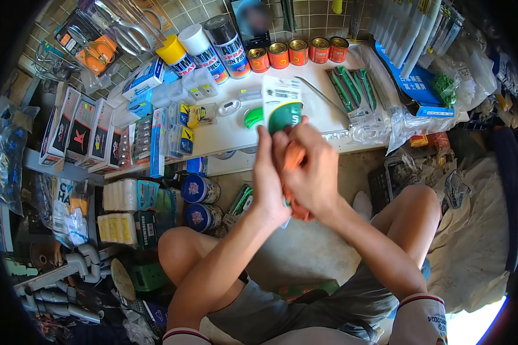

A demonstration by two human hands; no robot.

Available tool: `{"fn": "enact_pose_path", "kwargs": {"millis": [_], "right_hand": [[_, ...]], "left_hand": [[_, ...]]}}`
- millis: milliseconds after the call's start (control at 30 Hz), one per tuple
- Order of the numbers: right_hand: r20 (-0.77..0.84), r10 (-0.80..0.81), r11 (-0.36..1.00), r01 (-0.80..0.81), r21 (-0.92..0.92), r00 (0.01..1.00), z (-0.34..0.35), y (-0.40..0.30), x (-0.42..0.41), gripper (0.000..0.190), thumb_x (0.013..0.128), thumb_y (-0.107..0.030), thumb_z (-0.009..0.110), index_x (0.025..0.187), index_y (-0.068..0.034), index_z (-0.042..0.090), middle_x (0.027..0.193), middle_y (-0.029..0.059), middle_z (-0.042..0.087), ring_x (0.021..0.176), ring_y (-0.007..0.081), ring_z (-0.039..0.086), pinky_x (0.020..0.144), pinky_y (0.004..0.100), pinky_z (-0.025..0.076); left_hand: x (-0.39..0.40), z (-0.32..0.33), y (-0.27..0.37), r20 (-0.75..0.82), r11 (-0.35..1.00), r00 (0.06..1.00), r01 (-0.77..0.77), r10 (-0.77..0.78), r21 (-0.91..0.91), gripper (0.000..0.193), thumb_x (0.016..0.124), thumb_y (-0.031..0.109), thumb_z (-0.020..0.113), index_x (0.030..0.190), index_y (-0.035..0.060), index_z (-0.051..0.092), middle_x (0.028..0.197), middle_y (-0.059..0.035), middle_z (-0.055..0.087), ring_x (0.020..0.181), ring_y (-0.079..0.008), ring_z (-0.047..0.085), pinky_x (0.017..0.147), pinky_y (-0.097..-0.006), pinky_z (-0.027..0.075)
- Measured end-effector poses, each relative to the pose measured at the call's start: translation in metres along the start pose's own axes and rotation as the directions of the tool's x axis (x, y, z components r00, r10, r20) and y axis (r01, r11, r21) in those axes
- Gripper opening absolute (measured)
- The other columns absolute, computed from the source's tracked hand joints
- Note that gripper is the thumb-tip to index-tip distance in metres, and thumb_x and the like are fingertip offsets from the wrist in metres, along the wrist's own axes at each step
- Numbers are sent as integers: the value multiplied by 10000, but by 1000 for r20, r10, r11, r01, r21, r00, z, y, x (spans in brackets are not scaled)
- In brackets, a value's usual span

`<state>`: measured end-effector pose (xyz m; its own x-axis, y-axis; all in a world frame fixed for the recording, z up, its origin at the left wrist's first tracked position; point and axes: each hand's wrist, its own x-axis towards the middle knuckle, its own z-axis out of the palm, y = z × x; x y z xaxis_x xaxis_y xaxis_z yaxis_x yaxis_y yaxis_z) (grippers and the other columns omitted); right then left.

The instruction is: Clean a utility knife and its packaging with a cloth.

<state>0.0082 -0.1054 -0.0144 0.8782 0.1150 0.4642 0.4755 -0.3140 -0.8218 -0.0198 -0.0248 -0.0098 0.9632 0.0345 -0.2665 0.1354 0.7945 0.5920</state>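
My left hand (265,181) holds a carded package (282,97), white at the top with a printed label and green lower down. What the card carries is hidden behind my fingers. My right hand (317,166) grips a crumpled orange cloth (295,155) against the package's lower part. Some of the cloth hangs below between my wrists. Just beyond the package, a bright green object (254,118) lies on the white shelf (224,140), partly covered by the card. Two carded green utility knives (355,88) lie on the shelf farther right.
Spray cans (228,49) and several small orange tins (298,52) line the shelf's back. Boxes (84,129) and clear plastic cases (179,129) crowd its left side. Blue-lidded jars (200,189) stand underneath. Grey pipe fittings (84,261) lie lower left, and a black crate (382,181) stands right.
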Motion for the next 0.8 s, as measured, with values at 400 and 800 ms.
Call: {"fn": "enact_pose_path", "kwargs": {"millis": [400, 800], "right_hand": [[20, 458, 777, -411, 477, 888, -7, 6, 10, 459, 1015, -318, 614, 706, 8, 521, 573, 58, 471, 578, 90, 373, 522, 325, 371], [-86, 40, 996, -47, -79, 996, -4, 6, 13, 277, 909, -249, 702, 797, -36, 565, 782, 159, 591, 689, 407, 603, 602, 481, 471]], "left_hand": [[0, 1, -35, 318, 419, 796, -558, 515, 716, 750, 1088, 539, 236, 1608, 28, 61, 1563, -169, 283, 1451, -281, 316, 1193, -380, 237], [-7, 11, -14, -22, 998, 998, -54, 55, 42, 583, 1082, 530, 349, 1502, 135, 437, 1435, -43, 516, 1336, -136, 469, 1099, -324, 381]]}}
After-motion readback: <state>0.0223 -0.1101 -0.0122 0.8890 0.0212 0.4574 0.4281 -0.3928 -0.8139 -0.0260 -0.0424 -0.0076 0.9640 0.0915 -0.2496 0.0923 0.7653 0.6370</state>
